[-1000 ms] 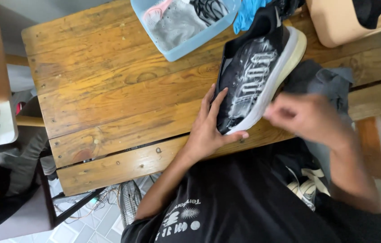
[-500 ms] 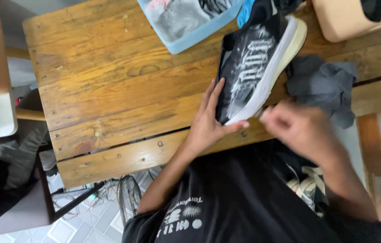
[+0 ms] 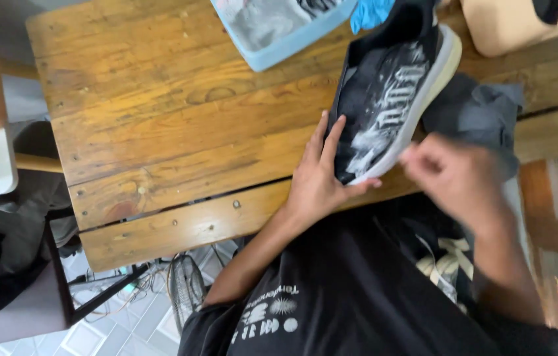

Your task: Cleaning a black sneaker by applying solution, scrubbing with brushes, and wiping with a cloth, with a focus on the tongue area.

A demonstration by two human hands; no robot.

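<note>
Foam streaks whiten the black shoe (image 3: pixel 391 105), which lies on its side on the wooden desk (image 3: pixel 160 132), pale sole turned toward the grey cloth (image 3: pixel 480 112). Its toe end rests in the left hand (image 3: pixel 318 188): the fingers (image 3: pixel 322 142) lie flat along the upper, thumb hooked under the toe, holding it loosely. The right hand (image 3: pixel 453 178) hovers blurred just beside the sole; its grip cannot be told.
</note>
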